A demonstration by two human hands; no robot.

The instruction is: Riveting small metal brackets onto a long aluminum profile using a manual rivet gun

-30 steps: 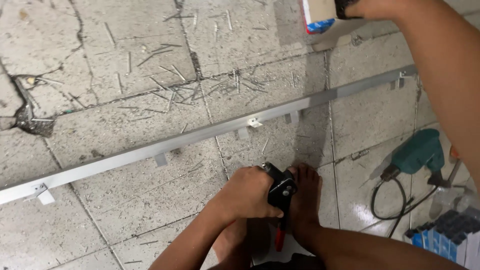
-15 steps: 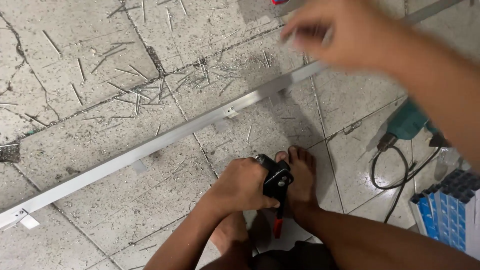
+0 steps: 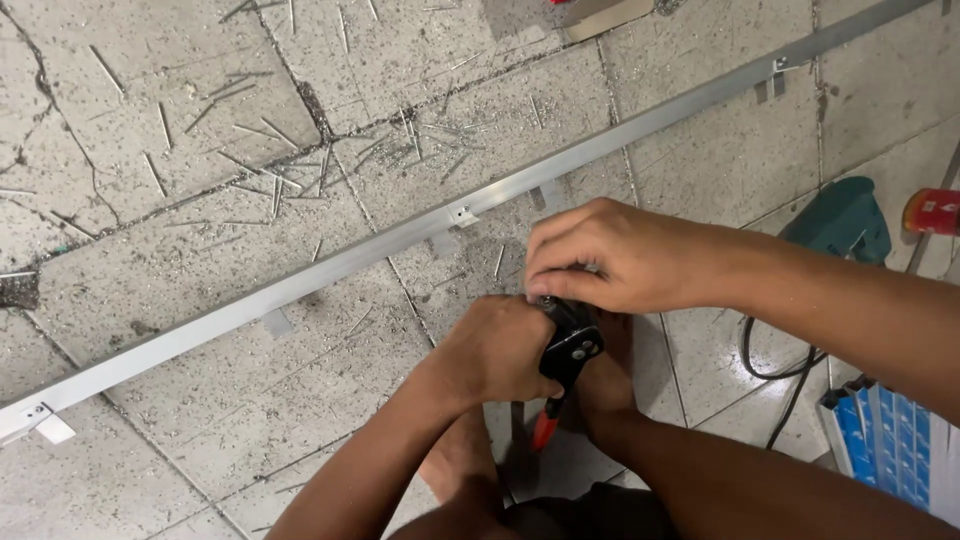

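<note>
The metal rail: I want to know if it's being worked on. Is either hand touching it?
No: both the left hand and right hand are on the riveter, apart from the metal rail.

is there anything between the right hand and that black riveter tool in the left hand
Nothing visible. The right hand has its fingertips right at the top of the black riveter tool, which the left hand grips. The aluminium rail lies further out on the floor, clear of both hands.
</note>
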